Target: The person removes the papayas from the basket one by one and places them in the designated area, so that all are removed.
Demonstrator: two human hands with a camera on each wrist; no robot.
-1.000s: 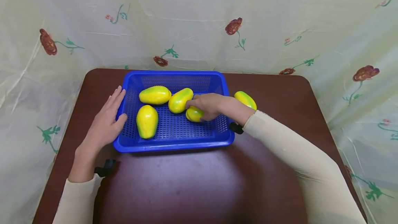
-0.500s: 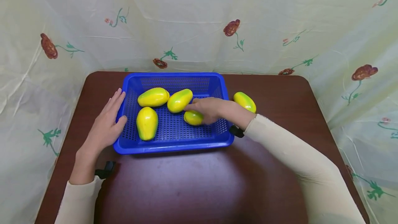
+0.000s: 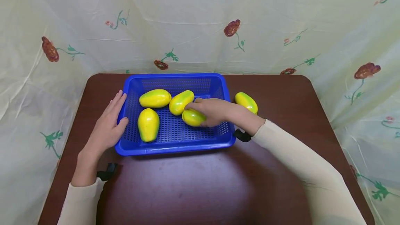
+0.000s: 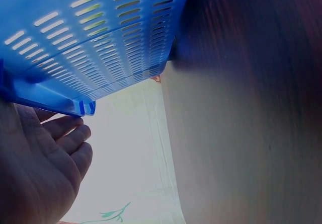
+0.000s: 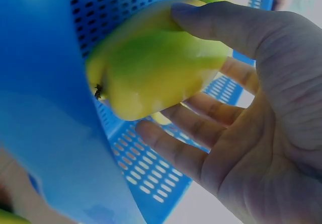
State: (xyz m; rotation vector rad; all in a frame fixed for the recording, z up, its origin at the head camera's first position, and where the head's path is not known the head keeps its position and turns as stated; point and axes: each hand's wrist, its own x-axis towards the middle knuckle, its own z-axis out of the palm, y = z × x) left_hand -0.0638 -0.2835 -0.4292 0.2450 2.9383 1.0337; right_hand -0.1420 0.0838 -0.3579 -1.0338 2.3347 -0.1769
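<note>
Fingers of the right hand (image 3: 212, 111) curl around a mango (image 3: 193, 117) in the basket (image 3: 175, 147), now nudged toward 9 o'clock against its neighbour; the left hand (image 3: 107, 127) stays flat, fingers relaxed, steadying the rim

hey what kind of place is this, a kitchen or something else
Probably a makeshift tabletop recording booth, not a kitchen: a flowered plastic sheet walls in a small brown table, bearing only a blue basket and yellow-green fruit.
</note>
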